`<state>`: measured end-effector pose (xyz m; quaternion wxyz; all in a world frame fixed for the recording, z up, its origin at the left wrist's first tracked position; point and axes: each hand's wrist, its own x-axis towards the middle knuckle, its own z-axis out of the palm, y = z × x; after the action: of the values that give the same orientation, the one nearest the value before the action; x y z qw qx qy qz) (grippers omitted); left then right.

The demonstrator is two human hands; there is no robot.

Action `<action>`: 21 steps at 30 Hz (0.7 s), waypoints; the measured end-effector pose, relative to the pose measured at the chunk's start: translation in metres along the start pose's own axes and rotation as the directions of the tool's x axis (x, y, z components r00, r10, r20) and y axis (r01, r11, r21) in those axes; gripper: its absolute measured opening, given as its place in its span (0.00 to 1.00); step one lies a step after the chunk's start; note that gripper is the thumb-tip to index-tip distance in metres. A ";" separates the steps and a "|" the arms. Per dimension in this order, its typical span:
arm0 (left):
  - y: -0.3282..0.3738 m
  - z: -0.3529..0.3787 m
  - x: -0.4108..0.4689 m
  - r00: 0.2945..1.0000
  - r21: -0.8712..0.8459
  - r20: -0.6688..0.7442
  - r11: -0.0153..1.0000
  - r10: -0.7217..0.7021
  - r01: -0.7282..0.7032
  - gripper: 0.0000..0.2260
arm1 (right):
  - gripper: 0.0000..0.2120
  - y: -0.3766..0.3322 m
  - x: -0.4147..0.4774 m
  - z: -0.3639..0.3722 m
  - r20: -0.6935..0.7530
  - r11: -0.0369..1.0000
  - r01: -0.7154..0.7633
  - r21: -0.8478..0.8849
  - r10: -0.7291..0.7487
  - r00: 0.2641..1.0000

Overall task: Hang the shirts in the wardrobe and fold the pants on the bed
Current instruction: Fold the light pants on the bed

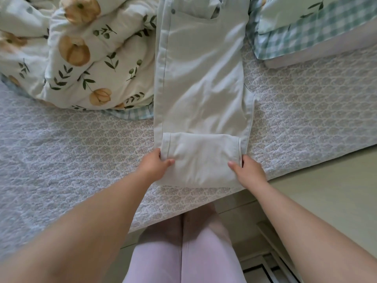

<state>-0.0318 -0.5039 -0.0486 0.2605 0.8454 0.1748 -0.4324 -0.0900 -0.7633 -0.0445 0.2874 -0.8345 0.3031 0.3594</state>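
Pale mint-white pants [201, 78] lie lengthwise on the bed [71, 148], legs stacked one on the other, waist at the far end. The leg ends are turned back toward the waist in a short fold [201, 158] near the bed's front edge. My left hand [156, 163] pinches the fold's left side, thumb on top. On the right side my right hand [247, 170] grips the fold in the same way. No shirts or wardrobe are in view.
A crumpled floral duvet [81, 54] is heaped at the back left, touching the pants' left edge. A green checked pillow [310, 29] lies at the back right. The bed's front edge runs below my hands; the floor [326, 193] is at the right.
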 end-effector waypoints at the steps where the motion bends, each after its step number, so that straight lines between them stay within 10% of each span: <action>1: 0.000 0.002 0.000 0.999 0.070 -0.037 0.998 -0.001 0.003 0.16 | 0.19 -0.001 0.000 0.003 -0.041 0.999 -0.009 -0.049 0.007 0.999; 10: -0.002 0.009 0.005 0.983 0.157 -0.159 0.980 -0.094 0.120 0.17 | 0.21 -0.011 0.018 0.014 -0.103 0.982 -0.129 -0.139 0.116 0.988; 14: -0.008 0.015 0.000 0.923 0.060 -0.383 0.996 -0.036 0.064 0.30 | 0.23 -0.001 0.010 0.017 -0.277 0.999 -0.044 -0.021 0.036 0.960; 21: 0.000 0.005 0.023 0.916 -0.287 -0.380 0.958 -0.130 0.017 0.32 | 0.22 -0.002 0.032 -0.001 -0.391 0.952 0.129 0.278 -0.011 0.920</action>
<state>-0.0216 -0.5049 -0.0702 0.3189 0.8630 0.3145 -0.2337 -0.0702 -0.7724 -0.0676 0.3577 -0.8460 0.3741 0.1279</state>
